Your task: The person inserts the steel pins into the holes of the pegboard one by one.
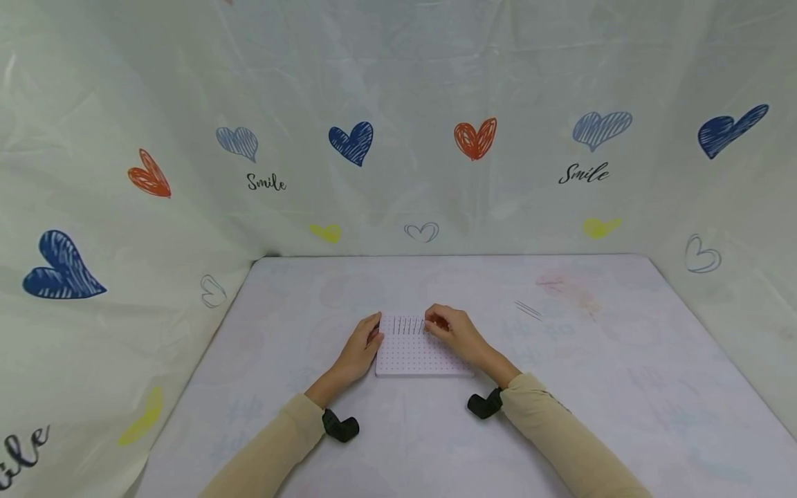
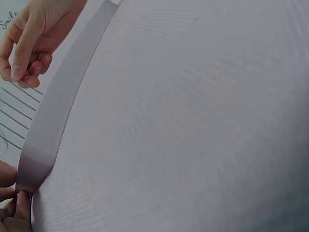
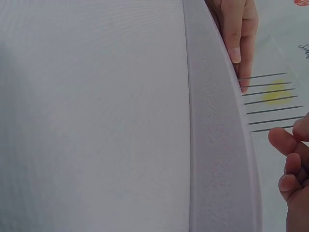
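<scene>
Dotted lilac board (image 1: 417,360), dark pins (image 3: 271,100), beige sleeves (image 1: 274,443), heart-printed white backdrop (image 1: 411,76)

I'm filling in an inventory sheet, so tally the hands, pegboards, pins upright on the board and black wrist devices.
Hands: 2 (left hand, right hand)
Pegboard: 1
Upright pins: 7
Black wrist devices: 2
Total: 12

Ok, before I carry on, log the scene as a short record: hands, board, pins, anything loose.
Left hand: the left hand grips the board's left edge
Right hand: the right hand appears to pinch the right-end pin
Board: pale perforated board, flat on the table
Pins: row of upright pins, seven visible, near the board's far edge
Loose: three thin dark strips, probably pins, right of the board
</scene>
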Tool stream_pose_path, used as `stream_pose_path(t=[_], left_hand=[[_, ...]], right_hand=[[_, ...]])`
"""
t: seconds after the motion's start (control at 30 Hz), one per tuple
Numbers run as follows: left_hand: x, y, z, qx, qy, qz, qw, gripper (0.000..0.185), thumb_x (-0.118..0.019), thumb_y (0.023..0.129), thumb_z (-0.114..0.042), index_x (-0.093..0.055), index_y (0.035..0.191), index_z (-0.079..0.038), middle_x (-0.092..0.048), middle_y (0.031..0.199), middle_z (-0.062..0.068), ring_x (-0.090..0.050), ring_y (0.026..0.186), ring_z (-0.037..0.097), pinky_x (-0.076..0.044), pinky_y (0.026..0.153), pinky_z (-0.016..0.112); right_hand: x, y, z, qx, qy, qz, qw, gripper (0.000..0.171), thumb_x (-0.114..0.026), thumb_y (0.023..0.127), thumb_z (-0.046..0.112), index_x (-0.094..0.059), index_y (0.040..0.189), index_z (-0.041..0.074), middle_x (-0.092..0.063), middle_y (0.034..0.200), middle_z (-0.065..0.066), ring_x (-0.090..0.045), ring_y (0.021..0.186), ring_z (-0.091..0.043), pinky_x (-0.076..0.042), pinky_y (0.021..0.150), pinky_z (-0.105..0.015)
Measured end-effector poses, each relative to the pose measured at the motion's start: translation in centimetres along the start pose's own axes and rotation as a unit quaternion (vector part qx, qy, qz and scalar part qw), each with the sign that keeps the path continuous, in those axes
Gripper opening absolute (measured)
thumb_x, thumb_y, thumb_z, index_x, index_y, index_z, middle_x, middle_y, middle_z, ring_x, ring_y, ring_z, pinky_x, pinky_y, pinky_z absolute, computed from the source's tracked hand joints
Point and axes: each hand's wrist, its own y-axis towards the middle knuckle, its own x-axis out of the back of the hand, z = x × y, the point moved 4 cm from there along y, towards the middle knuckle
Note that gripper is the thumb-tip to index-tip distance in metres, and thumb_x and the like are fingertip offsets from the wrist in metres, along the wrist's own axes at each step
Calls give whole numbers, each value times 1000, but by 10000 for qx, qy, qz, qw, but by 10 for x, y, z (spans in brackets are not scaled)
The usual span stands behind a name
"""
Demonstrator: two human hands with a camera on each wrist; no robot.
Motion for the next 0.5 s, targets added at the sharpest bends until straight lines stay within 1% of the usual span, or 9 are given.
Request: stream_pose_path(t=[0.13,0.33,0.5], left_hand=[[0,0,-1,14,-10,-12,10000,52,-47,106,-7,-29,153,6,-32,155,23,-32,144,34,-30,116,45],[0,0,-1,8,-10,-27,10000,51,-47,106,-6,-30,153,6,-32,155,23,-32,144,34,-31,116,46],[0,1,-1,-5,-8,-37,10000,51,-47,105,-6,-30,152,6,-33,155,23,-32,143,34,-31,116,45]], right_hand=[[0,0,1,-32,-17,39,10000,5,-64,98,11,-65,99,6,-57,84,4,-51,76,-12,-44,66,-24],[1,0,1,-27,-23,28,10000,5,-64,98,8,-65,99,4,-57,84,4,-51,76,-13,-44,65,-24],[0,0,-2,-106,-182,101,9997,5,-64,98,10,-66,100,5,-55,82,5,-49,75,-13,-43,63,-24]])
